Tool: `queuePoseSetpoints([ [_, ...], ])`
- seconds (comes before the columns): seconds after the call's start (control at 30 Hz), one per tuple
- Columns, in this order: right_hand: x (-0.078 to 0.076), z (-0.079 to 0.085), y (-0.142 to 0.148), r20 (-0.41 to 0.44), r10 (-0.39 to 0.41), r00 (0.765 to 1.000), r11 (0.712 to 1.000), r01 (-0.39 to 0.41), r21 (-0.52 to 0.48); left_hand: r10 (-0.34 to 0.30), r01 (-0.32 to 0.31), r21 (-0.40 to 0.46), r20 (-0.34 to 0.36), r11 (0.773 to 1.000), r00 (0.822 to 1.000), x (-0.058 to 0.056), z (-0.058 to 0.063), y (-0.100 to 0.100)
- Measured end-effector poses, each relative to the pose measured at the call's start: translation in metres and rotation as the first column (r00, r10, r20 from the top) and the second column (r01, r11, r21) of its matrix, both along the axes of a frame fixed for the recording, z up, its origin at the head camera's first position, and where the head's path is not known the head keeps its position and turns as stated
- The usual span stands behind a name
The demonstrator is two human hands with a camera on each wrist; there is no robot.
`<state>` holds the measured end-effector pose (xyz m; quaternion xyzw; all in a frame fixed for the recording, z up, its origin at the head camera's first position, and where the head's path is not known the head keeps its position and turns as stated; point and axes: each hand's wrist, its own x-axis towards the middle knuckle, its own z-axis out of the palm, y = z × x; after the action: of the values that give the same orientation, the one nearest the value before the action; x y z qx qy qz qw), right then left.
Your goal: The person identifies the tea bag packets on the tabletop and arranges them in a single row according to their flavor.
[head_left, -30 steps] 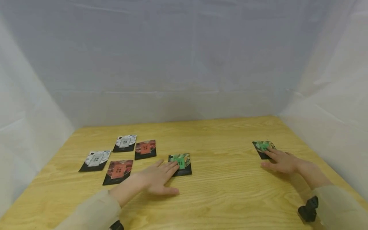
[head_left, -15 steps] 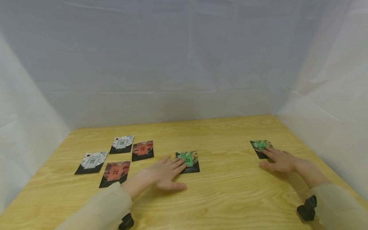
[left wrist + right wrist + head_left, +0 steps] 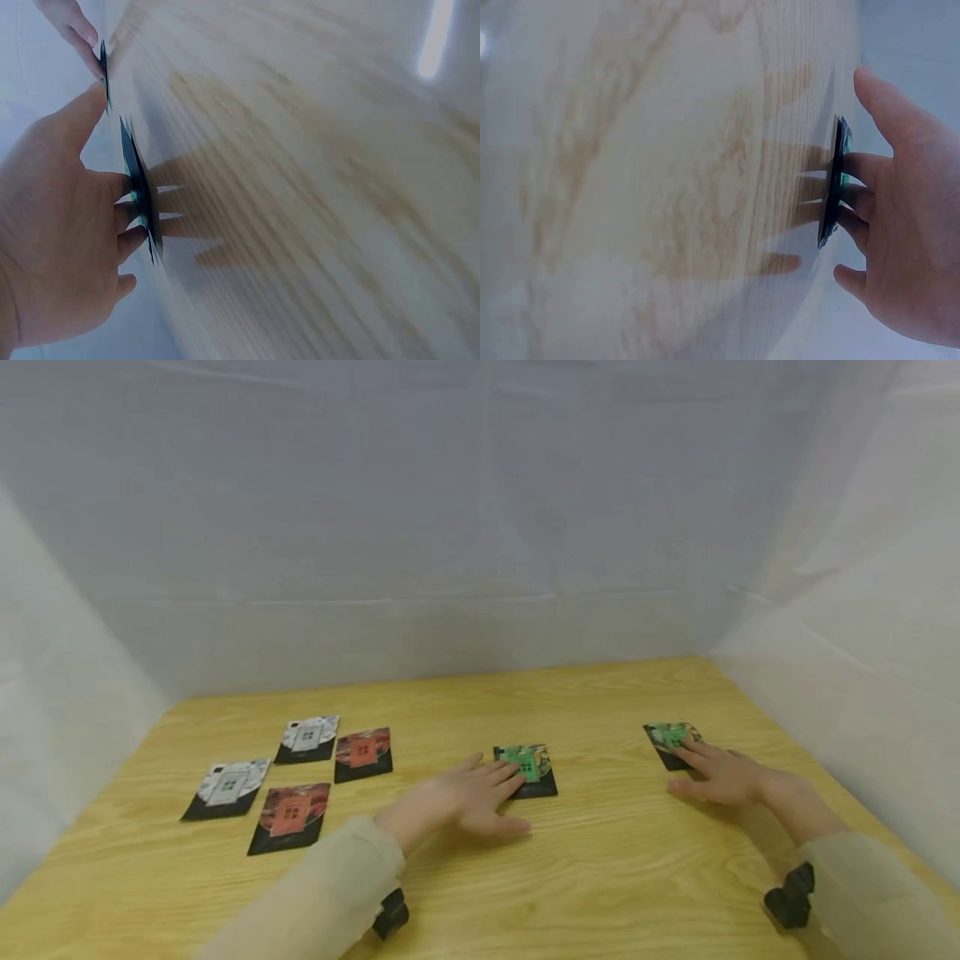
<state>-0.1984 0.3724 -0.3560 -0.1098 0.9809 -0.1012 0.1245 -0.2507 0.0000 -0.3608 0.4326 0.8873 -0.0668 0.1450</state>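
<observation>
Left hand (image 3: 480,795), fingers extended, touches central packet (image 3: 537,765); right hand (image 3: 724,777) likewise touches rightmost packet (image 3: 666,737).

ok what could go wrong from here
The left hand rests on the left green packet without gripping it, so it could slip or twist. Pushed toward the right green packet, it might overlap it. The left sleeve looks close to the front red packet and could nudge it.

6 flat packets (image 3: 540,765) on a wood-grain table (image 3: 592,877)
</observation>
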Motion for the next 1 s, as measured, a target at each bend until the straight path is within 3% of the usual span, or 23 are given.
queuePoseSetpoints([
  [0.7,0.002,-0.001,0.000,0.007,0.007,1.000,1.000,-0.007,-0.007,0.030,-0.031,-0.038,-0.014,0.999,0.999,-0.011,0.003,0.077],
  [1.0,0.004,-0.003,0.000,0.008,-0.010,1.000,1.000,0.010,0.013,0.032,-0.034,-0.055,-0.037,0.998,0.999,-0.013,-0.003,0.113],
])
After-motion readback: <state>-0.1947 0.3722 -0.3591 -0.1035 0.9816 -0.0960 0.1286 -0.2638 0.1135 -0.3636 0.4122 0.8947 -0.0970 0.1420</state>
